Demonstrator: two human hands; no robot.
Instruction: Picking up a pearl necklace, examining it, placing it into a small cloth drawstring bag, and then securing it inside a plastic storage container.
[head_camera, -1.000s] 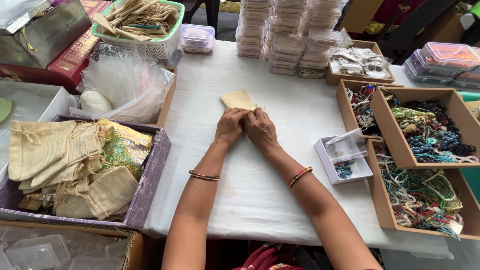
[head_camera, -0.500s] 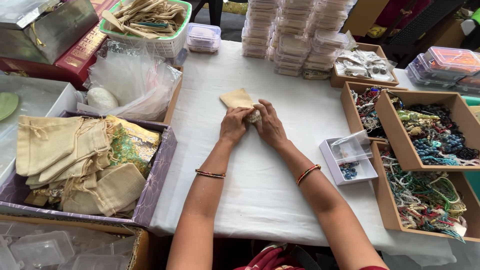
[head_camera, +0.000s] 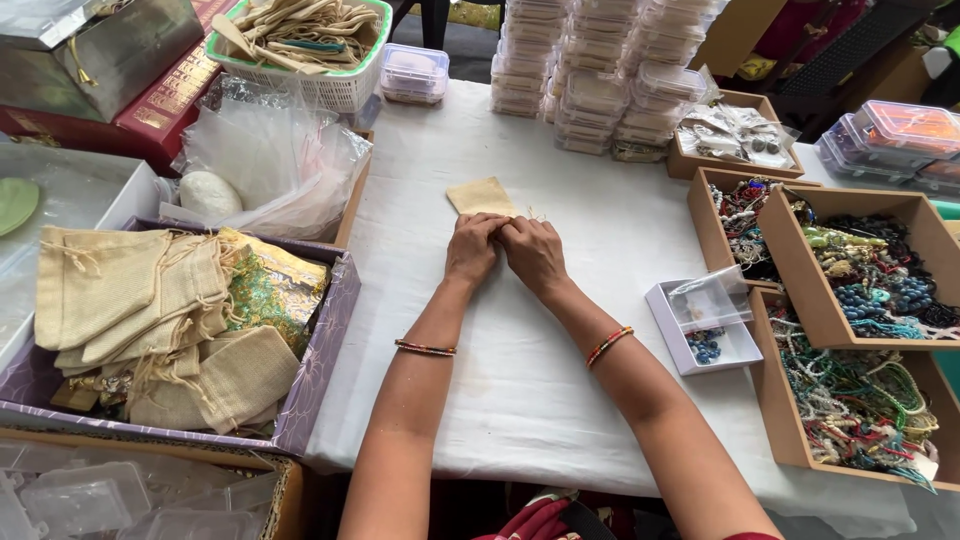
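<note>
While both hands sit together at the middle of the white tablecloth (head_camera: 520, 400), start out at the far left of the fingers: a purple box (head_camera: 318, 370) full of beige drawstring bags (head_camera: 130, 300), well apart from them, and beyond it a heap of clear plastic bags (head_camera: 280, 160). Now the left hand (head_camera: 472, 248), fingers curled down and pinching the near edge of a small beige pouch (head_camera: 480, 195); the pouch lies flat on the cloth, stretching away just past the fingertips. The right hand (head_camera: 535, 255) touches the left, fingers closed on the same edge, where thin drawstrings show. That pouch looks light, soft and floppy, nothing fragile, so the mouth by the strings is the sensible place to grip. Bare cloth lies all round the fingers, ahead and toward the body, so there's room to move. Further right, a small white box (head_camera: 735, 350) with a clear bag sits near; past it, brown trays (head_camera: 800, 250) of beads (head_camera: 880, 290) line the table's edge. Stacks of clear boxes (head_camera: 600, 80) stand well beyond the fingertips.
</note>
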